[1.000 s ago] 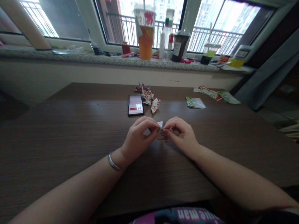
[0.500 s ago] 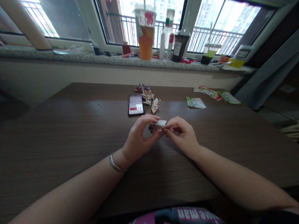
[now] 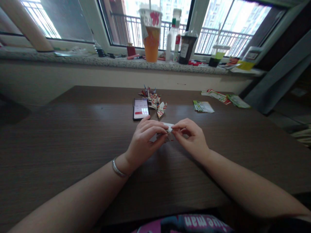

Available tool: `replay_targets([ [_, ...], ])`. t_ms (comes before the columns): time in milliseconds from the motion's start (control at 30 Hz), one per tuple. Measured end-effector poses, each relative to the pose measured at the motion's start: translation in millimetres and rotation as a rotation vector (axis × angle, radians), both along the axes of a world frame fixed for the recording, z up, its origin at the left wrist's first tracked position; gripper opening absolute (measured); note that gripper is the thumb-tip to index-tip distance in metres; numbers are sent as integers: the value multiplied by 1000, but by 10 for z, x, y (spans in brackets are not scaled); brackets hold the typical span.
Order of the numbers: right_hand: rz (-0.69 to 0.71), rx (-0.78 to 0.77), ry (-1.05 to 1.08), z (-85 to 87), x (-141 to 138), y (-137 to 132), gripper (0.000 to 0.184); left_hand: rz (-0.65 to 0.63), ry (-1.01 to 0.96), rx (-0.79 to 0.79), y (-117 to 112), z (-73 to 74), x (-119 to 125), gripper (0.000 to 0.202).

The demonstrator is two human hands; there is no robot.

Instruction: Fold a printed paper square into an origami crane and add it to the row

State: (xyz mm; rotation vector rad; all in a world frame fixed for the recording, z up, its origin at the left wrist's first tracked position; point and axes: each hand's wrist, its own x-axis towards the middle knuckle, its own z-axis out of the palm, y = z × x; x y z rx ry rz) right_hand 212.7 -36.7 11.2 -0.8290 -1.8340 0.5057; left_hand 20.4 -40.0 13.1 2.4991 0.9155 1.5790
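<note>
A small folded piece of paper [image 3: 169,129], mostly white, is held up between my two hands above the dark table. My left hand [image 3: 147,137], with a silver bangle on its wrist, pinches the paper from the left between thumb and fingers, which cover much of it. On the other side, my right hand [image 3: 190,136] grips the paper's right edge between thumb and index finger. Just beyond my left hand lies a phone [image 3: 141,109] with a lit screen. Beside the phone sit several folded paper figures [image 3: 153,98] with red and white patterns.
A stack of green-and-white paper pieces [image 3: 203,106] lies at the right, with red and green wrappers [image 3: 218,97] behind it. Along the granite windowsill [image 3: 116,63] stand a large cup of orange drink [image 3: 152,43], bottles and other cups. The table [image 3: 73,139] reaches the wall.
My left fingers have shifted over the paper and closed nearer its middle, covering more of it. The paper has tilted, and my right hand has moved slightly up its edge.
</note>
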Motion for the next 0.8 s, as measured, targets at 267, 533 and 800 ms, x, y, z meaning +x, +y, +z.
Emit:
replay_targets([
  [267, -7, 152, -136, 71, -13, -46, 6, -35, -23, -38, -31, 8, 22, 6],
  [533, -29, 166, -126, 110, -45, -77, 6, -32, -64, -192, -85, 52, 56, 8],
  [800, -2, 78, -54, 114, -84, -96, 10, -93, -139, -193, -80, 32, 68, 10],
])
